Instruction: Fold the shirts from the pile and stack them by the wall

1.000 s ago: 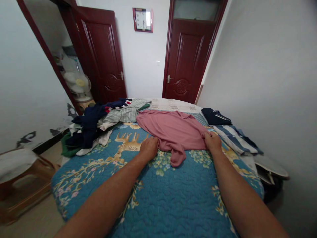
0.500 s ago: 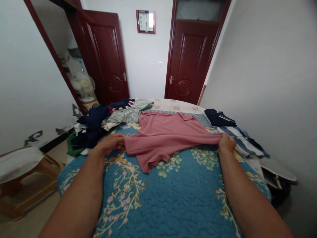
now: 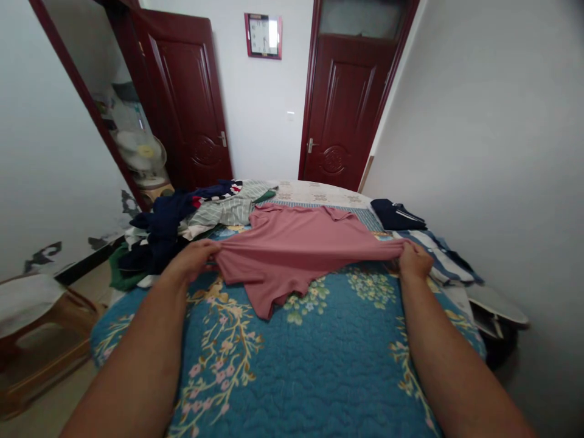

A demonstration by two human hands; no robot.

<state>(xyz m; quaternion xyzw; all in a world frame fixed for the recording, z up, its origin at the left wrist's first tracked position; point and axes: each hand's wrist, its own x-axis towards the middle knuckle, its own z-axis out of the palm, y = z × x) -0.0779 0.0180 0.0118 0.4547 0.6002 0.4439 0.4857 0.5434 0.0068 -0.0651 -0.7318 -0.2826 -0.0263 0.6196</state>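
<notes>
A dusty-pink shirt (image 3: 296, 243) is spread over the blue flowered quilt (image 3: 319, 365), its far edge lying flat. My left hand (image 3: 198, 255) pinches the shirt's left side, and my right hand (image 3: 414, 260) is closed around its right side. Between my hands the cloth is stretched taut in a band, with folds running across. A loose part of the shirt droops toward me below the band and rests on the quilt.
A heap of mixed clothes (image 3: 164, 225) lies at the left edge of the bed. On the right are a folded navy garment (image 3: 396, 215) and a blue-and-white striped garment (image 3: 438, 258). A stool (image 3: 45, 328) stands at the left, and a fan (image 3: 141, 152) is in the doorway.
My left hand has lifted slightly, pulling the left side of the shirt tighter and smoothing the band between my hands. The whole view has shifted a little.
</notes>
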